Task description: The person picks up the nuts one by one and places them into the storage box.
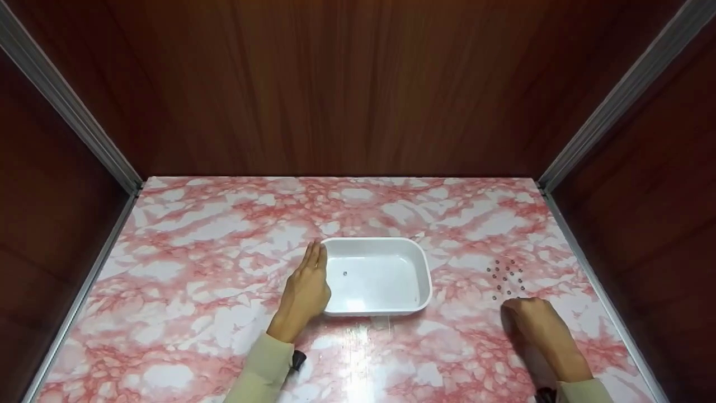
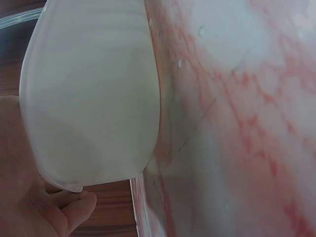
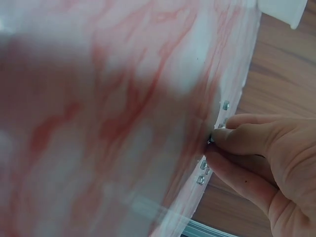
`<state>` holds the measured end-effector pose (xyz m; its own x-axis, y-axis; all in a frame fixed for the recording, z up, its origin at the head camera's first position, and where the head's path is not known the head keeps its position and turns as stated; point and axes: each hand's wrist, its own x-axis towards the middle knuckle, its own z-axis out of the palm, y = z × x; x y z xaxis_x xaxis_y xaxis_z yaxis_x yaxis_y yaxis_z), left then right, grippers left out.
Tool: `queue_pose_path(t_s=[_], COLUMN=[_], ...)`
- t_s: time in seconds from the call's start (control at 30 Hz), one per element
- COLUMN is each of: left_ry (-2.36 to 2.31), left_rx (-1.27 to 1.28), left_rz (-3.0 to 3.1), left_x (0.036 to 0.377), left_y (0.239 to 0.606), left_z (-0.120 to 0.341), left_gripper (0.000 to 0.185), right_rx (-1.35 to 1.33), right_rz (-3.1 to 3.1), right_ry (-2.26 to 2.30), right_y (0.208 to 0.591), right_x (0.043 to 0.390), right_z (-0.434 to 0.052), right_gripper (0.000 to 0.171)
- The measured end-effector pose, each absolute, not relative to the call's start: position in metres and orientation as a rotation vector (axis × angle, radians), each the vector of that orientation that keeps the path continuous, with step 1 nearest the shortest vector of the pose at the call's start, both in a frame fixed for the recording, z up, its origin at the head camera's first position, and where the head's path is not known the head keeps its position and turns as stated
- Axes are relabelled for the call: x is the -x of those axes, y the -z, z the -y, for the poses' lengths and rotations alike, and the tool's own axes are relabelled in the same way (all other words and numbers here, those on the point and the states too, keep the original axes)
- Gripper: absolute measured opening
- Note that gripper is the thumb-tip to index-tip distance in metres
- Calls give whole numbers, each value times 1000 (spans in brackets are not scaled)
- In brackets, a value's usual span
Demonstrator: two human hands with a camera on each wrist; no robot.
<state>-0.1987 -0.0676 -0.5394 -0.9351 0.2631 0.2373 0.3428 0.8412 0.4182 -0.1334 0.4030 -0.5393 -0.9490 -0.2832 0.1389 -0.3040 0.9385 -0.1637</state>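
Left hand (image 1: 305, 294) lies flat on the marble table (image 1: 196, 268), fingers straight and together, pressed against the left wall of the white tray (image 1: 376, 275). One small nut (image 1: 344, 273) sits inside the tray, just right of those fingertips. Right hand (image 1: 537, 324) has fingers curled narrow, pinching one nut (image 3: 210, 141) at the near edge of the cluster of nuts (image 1: 506, 278) just beyond its fingertips.

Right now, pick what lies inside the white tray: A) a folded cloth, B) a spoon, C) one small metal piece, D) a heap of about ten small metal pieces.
C: the head view shows a single small metal piece on the floor of the white tray; the other small pieces lie on the table near the right hand.
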Motion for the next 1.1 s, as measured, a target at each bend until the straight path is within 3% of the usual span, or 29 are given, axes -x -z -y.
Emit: queue_pose_path(t_s=[0.63,0.83,1.1], left_ry=[634,623,730], left_rx=[477,484,475], left_rz=[2848,2847,2889], left_x=[200,199,199], left_y=[540,540,538], left_z=[67,67,68], left_gripper=[60,60,60], right_rx=[-367,-358,-205], right_rz=[2993,2862,2921], right_ry=[-366,-430,-704], right_y=[537,537,528], right_x=[131,131,133], right_z=[-401,-402,-394], right_gripper=[40,19,19])
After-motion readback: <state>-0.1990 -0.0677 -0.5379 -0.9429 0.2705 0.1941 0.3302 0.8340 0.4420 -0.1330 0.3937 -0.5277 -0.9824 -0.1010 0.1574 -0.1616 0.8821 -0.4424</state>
